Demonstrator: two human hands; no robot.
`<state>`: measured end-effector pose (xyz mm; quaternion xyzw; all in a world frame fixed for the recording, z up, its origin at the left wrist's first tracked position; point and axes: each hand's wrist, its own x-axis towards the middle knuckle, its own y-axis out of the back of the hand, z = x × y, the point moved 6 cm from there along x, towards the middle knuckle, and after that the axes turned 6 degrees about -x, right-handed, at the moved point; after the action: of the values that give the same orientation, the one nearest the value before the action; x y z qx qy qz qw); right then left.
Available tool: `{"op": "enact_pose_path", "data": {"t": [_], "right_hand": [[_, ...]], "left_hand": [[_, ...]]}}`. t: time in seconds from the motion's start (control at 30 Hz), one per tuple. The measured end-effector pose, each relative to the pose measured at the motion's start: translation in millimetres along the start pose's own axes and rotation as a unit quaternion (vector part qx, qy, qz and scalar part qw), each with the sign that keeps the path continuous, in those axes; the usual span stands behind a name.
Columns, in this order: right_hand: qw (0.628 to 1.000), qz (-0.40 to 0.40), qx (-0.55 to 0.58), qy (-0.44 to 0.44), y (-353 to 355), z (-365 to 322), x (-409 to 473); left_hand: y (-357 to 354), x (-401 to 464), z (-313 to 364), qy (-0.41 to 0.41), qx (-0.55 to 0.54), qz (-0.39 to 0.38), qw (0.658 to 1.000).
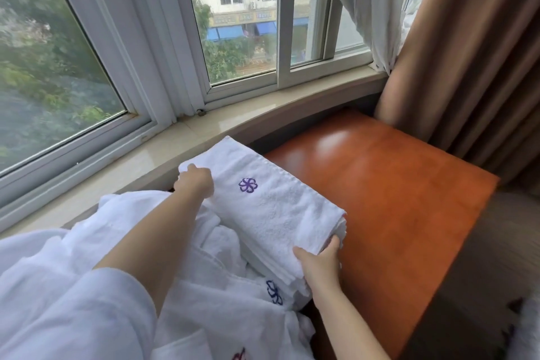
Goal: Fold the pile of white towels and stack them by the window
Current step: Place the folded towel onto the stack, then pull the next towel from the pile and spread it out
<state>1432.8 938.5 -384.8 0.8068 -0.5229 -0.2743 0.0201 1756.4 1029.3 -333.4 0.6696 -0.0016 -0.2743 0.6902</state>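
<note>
Both hands hold a folded towel (271,207) with a purple emblem, lying on the desk (394,199) just below the sill (263,108). The left hand (195,181) pinches its far corner; the right hand (320,263) curls round the near end. This looks like the stacking step. Next, square the edges, let go, and reach for the loose pile (228,310) beside it.

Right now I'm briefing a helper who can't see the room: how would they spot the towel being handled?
Start at the big bay window; below its sill stands an orange-brown wooden table. On the table's left edge lies a folded towel, held by the left hand and right hand. Unlike the rumpled white pile beside it, it is neatly folded, purple flower emblem on top.
</note>
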Motion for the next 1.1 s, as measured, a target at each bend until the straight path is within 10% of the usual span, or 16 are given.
{"op": "enact_pose_path", "data": {"t": [0.13, 0.23, 0.47, 0.7, 1.0, 1.1], "right_hand": [[0.939, 0.111, -0.299, 0.131, 6, -17, -16], [0.900, 0.054, -0.401, 0.160, -3, -19, -14], [0.923, 0.008, -0.336, 0.189, -3, -38, -41], [0.918, -0.270, -0.199, 0.211, -44, -48, -149], [0.908, 0.173, -0.198, 0.325, -8, -50, -232], [0.922, 0.053, -0.230, 0.308, -29, -33, -245]], "left_hand": [[-8, -27, 30, -0.102, 0.062, -0.057, 0.991], [-15, -51, 48, -0.152, 0.105, -0.076, 0.980], [6, -103, 40, -0.187, 0.087, -0.034, 0.978], [46, -200, -11, -0.216, 0.014, 0.053, 0.975], [39, -301, -105, -0.248, -0.074, 0.121, 0.958], [15, -306, -142, -0.199, -0.090, 0.125, 0.968]]}}
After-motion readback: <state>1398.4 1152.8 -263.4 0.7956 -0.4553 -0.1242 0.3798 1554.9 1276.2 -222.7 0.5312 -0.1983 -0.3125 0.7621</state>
